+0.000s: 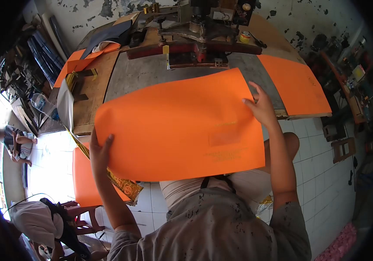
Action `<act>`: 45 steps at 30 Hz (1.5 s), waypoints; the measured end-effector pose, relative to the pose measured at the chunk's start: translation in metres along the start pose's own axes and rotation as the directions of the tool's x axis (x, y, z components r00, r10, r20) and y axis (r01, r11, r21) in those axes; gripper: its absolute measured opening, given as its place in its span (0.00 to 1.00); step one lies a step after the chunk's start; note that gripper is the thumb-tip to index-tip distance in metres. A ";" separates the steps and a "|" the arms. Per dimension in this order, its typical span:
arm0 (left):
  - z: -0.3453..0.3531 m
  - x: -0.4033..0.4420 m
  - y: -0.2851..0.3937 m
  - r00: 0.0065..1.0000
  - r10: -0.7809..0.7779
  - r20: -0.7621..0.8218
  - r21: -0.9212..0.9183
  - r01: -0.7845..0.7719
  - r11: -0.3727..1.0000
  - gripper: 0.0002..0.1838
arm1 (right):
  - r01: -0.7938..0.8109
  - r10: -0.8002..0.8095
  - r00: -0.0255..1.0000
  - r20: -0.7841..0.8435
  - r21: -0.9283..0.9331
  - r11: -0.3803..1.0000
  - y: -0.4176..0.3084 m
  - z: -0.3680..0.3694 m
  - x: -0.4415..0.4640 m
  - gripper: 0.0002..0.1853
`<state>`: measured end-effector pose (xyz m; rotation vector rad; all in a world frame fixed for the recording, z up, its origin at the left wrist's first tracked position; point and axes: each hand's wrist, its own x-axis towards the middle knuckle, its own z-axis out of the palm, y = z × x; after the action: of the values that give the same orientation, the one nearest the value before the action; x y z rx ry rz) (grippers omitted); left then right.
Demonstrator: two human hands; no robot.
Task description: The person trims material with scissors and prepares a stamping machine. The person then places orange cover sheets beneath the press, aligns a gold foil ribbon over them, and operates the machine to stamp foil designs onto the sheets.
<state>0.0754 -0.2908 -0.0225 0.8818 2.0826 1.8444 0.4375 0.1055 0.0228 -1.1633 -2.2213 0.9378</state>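
Observation:
A large orange sheet (164,126) is held up over my lap, slightly curved, with small gold print and a faint rectangle on its right part. My left hand (100,150) grips its left edge, thumb on top and the other fingers mostly hidden behind. At the upper right edge, my right hand (261,106) pinches the sheet between thumb and fingers. Beyond the sheet stands a heavy metal press (199,39) with a dark red base. Another orange sheet (295,85) lies on the table to the right of the press.
More orange sheets (75,65) lie at the table's left. Gold foil (125,185) hangs down beside my left forearm, near orange material on a stool (86,178). A yellow can (245,37) stands behind the press. Two other people are at the left, one seated (38,219) close by.

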 end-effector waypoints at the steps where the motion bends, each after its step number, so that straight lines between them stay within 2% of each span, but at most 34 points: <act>1: 0.000 0.012 0.004 0.999 0.030 0.033 0.018 -0.030 0.999 0.35 | 0.004 -0.004 1.000 -0.014 0.006 1.000 -0.002 0.000 0.008 0.38; 6: 0.001 0.085 0.019 0.978 0.136 0.157 0.119 -0.155 0.981 0.38 | -0.032 0.032 0.999 0.002 0.009 0.999 -0.001 0.004 0.069 0.37; 9: 0.008 0.125 0.023 0.985 0.078 0.154 0.222 -0.111 0.969 0.39 | 0.015 -0.015 0.997 -0.074 -0.003 1.000 0.007 0.017 0.103 0.35; 11: 0.006 0.149 0.007 0.996 -0.035 0.084 0.459 -0.008 0.889 0.39 | 0.064 -0.059 0.987 -0.151 0.029 0.998 0.018 0.024 0.119 0.31; 12: 0.006 0.157 0.000 0.996 -0.083 0.038 0.563 0.047 0.825 0.39 | 0.132 -0.138 0.968 -0.208 -0.041 0.990 0.019 0.025 0.116 0.29; 13: 0.009 0.153 -0.003 0.996 0.082 -0.016 0.719 -0.046 0.694 0.39 | 0.193 -0.217 0.941 -0.258 -0.115 0.974 0.019 0.026 0.103 0.26; 15: 0.014 0.130 -0.012 0.909 0.416 -0.016 0.939 -0.129 0.318 0.39 | 0.335 -0.388 0.878 -0.280 -0.220 0.916 0.019 0.024 0.069 0.21; 16: 0.019 0.116 -0.007 0.905 0.424 -0.009 0.896 -0.182 0.406 0.34 | 0.414 -0.471 0.844 -0.258 -0.245 0.877 0.018 0.021 0.045 0.18; 19: 0.044 0.068 0.010 0.896 0.422 0.135 0.729 -0.379 0.570 0.28 | 0.519 -0.556 0.820 -0.137 -0.234 0.822 0.009 0.023 -0.016 0.18; 23: 0.065 0.030 0.009 0.890 0.418 0.184 0.696 -0.418 0.584 0.20 | 0.598 -0.603 0.792 0.094 -0.314 0.737 0.013 0.031 -0.045 0.23; 25: 0.072 0.027 -0.001 0.885 0.420 0.203 0.705 -0.429 0.565 0.19 | 0.576 -0.571 0.811 0.128 -0.348 0.739 0.017 0.032 -0.043 0.27; 29: 0.073 0.043 -0.001 0.887 0.370 0.276 0.740 -0.442 0.507 0.24 | 0.561 -0.538 0.825 0.174 -0.377 0.737 0.009 0.028 -0.024 0.30; 30: 0.075 0.048 0.004 0.906 0.306 0.291 0.768 -0.413 0.490 0.27 | 0.563 -0.537 0.824 0.182 -0.370 0.739 0.008 0.029 -0.018 0.31; 33: 0.080 0.066 0.008 0.912 0.277 0.301 0.761 -0.405 0.507 0.28 | 0.575 -0.539 0.817 0.203 -0.347 0.741 0.007 0.032 -0.007 0.32; 37: 0.076 0.070 0.000 0.887 0.333 0.320 0.750 -0.452 0.483 0.31 | 0.571 -0.533 0.821 0.204 -0.276 0.773 0.009 0.031 -0.009 0.32; 42: 0.078 0.054 -0.012 0.880 0.393 0.265 0.749 -0.445 0.491 0.37 | 0.560 -0.539 0.828 0.156 -0.177 0.809 0.025 0.025 -0.021 0.31; 45: 0.080 0.056 -0.015 0.861 0.431 0.269 0.755 -0.467 0.461 0.37 | 0.546 -0.531 0.838 0.126 -0.174 0.819 0.029 0.023 -0.023 0.30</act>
<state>0.0696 -0.1936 -0.0400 1.8134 2.8937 0.8692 0.4495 0.0902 -0.0155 -0.5081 -2.5467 0.5264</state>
